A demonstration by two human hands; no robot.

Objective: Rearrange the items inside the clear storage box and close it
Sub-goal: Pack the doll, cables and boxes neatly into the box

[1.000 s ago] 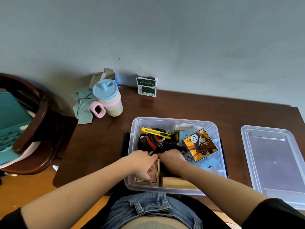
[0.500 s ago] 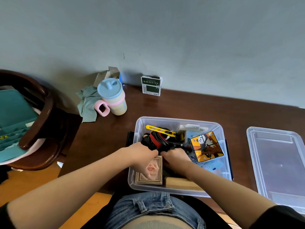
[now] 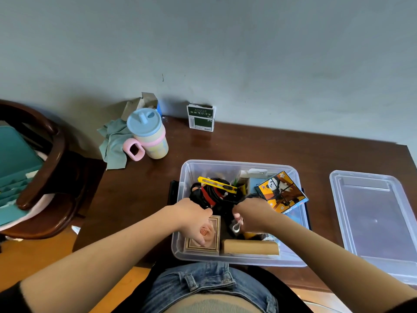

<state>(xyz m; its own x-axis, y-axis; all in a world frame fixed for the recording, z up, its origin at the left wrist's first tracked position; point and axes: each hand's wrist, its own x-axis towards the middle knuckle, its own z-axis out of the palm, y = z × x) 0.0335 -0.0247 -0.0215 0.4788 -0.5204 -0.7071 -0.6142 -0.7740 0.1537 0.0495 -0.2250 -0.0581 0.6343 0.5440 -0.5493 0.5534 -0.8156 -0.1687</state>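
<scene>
Both hands were in the clear box on the table, lid lying off to its right. Left hand gripped the rose-printed box; right hand pinched what looked like a white loop on black cables, hard to tell. Risk: tugging the tangle could drag the yellow cutter or panda cube up, and the lid wouldn't seat

Home — sippy cup, wooden chair.
</scene>
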